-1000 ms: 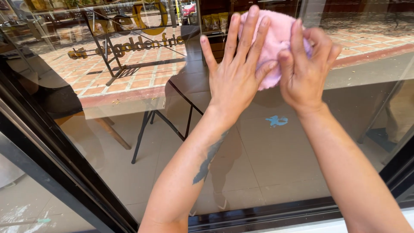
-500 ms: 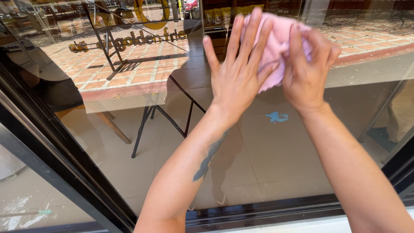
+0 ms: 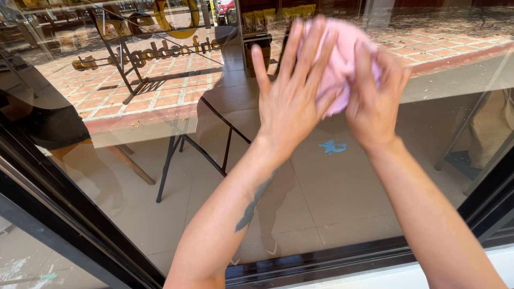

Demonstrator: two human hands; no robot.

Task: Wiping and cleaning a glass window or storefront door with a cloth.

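- Right now both hands press a pink cloth [image 3: 340, 64] flat against the window glass [image 3: 160, 160], upper centre of the frame.
- Left hand [image 3: 292, 101] lies spread open, fingers fanned wide and upward, its palm and fingertips covering the cloth's left part.
- Right hand [image 3: 375, 101] lies beside it at upper right, fingers loosely together and curled over the cloth's right edge; neither hand clamps the cloth, both pin it to the pane.
- Cloth is bunched, not folded flat, and shows mostly between and above the two hands.
- Black frame [image 3: 64, 225] runs diagonally across the lower left and along the bottom edge; the hands are well apart from it.
- Behind the glass, at lower centre, a small blue mark [image 3: 333, 147] sits on the tiled floor, and a dark table leg [image 3: 176, 160] stands at left centre.
- Reflections of brick paving [image 3: 160, 91] fill the upper left.
- To wipe well, I judge that even pressure from both palms matters, so the bunched cloth stays in full contact rather than riding on one lump.
- Overlapping passes, worked from the top of the pane downward, should avoid streaks.
- Keeping bare fingertips on the cloth, not on the glass, should avoid fresh smears.
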